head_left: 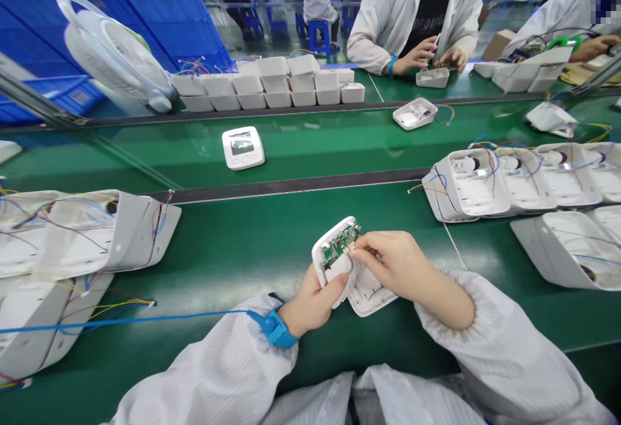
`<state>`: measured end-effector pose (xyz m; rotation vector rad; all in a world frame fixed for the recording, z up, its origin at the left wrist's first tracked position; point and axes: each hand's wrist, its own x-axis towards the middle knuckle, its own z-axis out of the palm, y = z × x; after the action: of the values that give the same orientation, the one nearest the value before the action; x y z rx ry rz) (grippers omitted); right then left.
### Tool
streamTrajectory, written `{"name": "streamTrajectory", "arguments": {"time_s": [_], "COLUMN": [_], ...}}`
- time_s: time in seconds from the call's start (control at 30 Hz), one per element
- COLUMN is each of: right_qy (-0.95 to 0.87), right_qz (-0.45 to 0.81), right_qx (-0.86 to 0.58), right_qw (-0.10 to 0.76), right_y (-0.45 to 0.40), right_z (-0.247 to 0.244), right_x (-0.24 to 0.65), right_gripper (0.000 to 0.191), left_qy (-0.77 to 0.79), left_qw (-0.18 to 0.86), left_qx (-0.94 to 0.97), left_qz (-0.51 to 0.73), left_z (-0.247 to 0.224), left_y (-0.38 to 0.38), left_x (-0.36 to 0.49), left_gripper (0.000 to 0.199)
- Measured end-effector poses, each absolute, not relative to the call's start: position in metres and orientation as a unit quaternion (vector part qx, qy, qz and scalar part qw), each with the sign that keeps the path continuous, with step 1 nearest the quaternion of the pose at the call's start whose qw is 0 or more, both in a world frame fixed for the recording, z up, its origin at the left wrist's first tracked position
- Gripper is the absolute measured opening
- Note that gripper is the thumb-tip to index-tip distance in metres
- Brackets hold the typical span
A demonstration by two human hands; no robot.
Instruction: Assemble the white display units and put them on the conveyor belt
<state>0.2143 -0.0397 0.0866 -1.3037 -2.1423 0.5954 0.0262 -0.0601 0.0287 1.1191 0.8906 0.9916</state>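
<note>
My left hand (313, 299) grips the white shell (317, 255), thumb across its near edge, with the green circuit board (339, 244) facing up beyond my thumb; my right hand (400, 263) is narrow, thumb and forefinger pinched at the board's right edge, though what sits between them is too small to tell; a thin wire (350, 263) curves just below those fingertips, the other shell half (366, 302) under my right hand; I judge a firm left grip, light square fingertip pressure and a slack wire serve best here.
</note>
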Motion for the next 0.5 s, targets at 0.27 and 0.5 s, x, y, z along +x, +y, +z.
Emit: {"name": "streamTrajectory", "arguments": {"time_s": [0.27,0.5], "right_qy": [-0.801,-0.817], "right_qz": [0.201,0.080], "right_qx": [-0.495,-0.450], "right_qw": [0.271,0.352], "right_y": [-0.041,-0.028], "right_z": [0.085,0.077], "right_x": [0.211,0.221], "right_gripper": [0.019,0.036], "left_qy": [0.389,0.362], "left_qw": [0.641,0.674], "left_qx": [0.499,0.490], "left_qz": [0.435,0.417], "left_z": [0.031,0.028], "left_y": [-0.061,-0.060], "left_x": [0.029,0.024], "left_gripper": [0.039,0.046]}}
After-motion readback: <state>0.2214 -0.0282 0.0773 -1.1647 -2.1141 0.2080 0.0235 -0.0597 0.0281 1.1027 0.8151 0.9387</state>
